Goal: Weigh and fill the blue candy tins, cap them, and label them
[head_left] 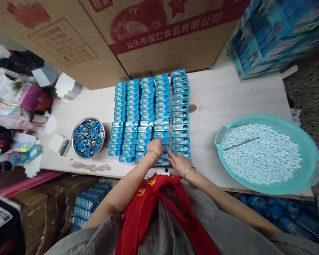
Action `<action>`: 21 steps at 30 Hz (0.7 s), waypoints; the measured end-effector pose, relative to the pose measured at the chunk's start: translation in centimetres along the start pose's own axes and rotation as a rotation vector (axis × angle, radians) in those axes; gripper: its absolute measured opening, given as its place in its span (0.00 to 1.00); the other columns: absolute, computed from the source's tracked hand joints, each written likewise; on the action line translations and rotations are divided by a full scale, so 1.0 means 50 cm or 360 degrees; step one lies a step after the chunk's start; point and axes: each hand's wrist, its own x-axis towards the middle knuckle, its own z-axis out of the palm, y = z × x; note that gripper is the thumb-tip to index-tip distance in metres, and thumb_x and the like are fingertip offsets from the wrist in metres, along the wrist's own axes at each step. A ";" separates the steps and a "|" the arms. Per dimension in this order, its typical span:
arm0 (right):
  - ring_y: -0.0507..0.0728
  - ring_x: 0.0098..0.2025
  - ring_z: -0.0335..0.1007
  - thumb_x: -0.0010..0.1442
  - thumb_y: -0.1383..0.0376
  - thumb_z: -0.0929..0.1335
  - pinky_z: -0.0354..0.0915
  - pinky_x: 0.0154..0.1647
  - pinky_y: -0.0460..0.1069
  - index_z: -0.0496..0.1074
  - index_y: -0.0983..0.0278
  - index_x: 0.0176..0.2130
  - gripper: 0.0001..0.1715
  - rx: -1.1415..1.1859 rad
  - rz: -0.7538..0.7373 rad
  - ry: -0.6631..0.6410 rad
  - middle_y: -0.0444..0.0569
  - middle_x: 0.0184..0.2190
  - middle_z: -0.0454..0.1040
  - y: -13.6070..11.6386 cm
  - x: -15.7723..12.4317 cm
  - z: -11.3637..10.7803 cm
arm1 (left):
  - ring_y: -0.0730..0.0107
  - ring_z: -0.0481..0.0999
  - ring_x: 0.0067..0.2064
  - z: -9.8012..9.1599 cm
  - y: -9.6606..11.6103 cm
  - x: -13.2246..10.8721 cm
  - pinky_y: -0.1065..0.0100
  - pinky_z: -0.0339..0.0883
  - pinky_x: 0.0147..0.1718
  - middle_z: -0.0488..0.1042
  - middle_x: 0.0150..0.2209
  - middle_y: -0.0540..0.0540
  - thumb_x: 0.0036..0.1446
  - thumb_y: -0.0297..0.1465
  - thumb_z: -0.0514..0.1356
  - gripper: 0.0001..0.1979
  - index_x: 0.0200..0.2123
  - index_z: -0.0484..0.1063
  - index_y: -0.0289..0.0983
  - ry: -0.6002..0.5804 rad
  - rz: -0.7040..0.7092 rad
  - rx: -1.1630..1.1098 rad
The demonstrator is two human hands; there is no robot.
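Several rows of small blue tins (151, 106) lie packed side by side on the white table (215, 95). My left hand (155, 146) rests curled on the tins in the near rows, fingers bent down over them. My right hand (177, 161) lies just beside it, fingers pointing left onto a tin at the near edge of the block (162, 162). Both wrists wear thin bracelets. Whether either hand grips a tin is unclear.
A teal basin (312, 148) full of pale blue tablets sits at the right. A metal bowl (88, 137) of blue lids stands at the left. Cardboard boxes (159, 32) line the far side; stacked blue cartons (276, 32) sit at the top right.
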 end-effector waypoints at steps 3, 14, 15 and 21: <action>0.64 0.35 0.75 0.64 0.55 0.56 0.62 0.31 0.53 0.50 0.58 0.64 0.31 0.0061 0.0044 -0.0079 0.59 0.33 0.78 -0.010 0.020 0.003 | 0.53 0.75 0.43 0.000 0.005 0.011 0.62 0.65 0.39 0.76 0.38 0.36 0.50 0.39 0.61 0.13 0.34 0.75 0.34 -0.0059 -0.0001 0.0096; 0.53 0.13 0.58 0.59 0.41 0.47 0.55 0.13 0.47 0.60 0.63 0.53 0.39 0.1655 0.0317 0.0379 0.42 0.19 0.67 -0.011 0.008 0.010 | 0.70 0.72 0.37 0.027 -0.007 -0.088 0.71 0.63 0.37 0.74 0.33 0.49 0.54 0.37 0.58 0.13 0.42 0.71 0.38 0.0029 0.0558 -0.0372; 0.52 0.12 0.56 0.58 0.39 0.48 0.53 0.11 0.47 0.61 0.62 0.51 0.39 0.1765 0.0356 0.0401 0.41 0.19 0.66 -0.016 0.003 0.012 | 0.71 0.71 0.36 0.039 -0.003 -0.105 0.72 0.63 0.37 0.73 0.32 0.50 0.52 0.35 0.60 0.11 0.39 0.72 0.38 0.0020 0.0680 -0.0515; 0.52 0.15 0.58 0.56 0.39 0.53 0.55 0.15 0.48 0.62 0.60 0.48 0.35 0.1860 0.0369 0.0523 0.41 0.21 0.65 -0.018 -0.020 0.022 | 0.73 0.71 0.34 0.065 0.003 -0.137 0.74 0.62 0.33 0.73 0.30 0.50 0.54 0.31 0.57 0.05 0.33 0.71 0.37 0.0063 0.0338 -0.0513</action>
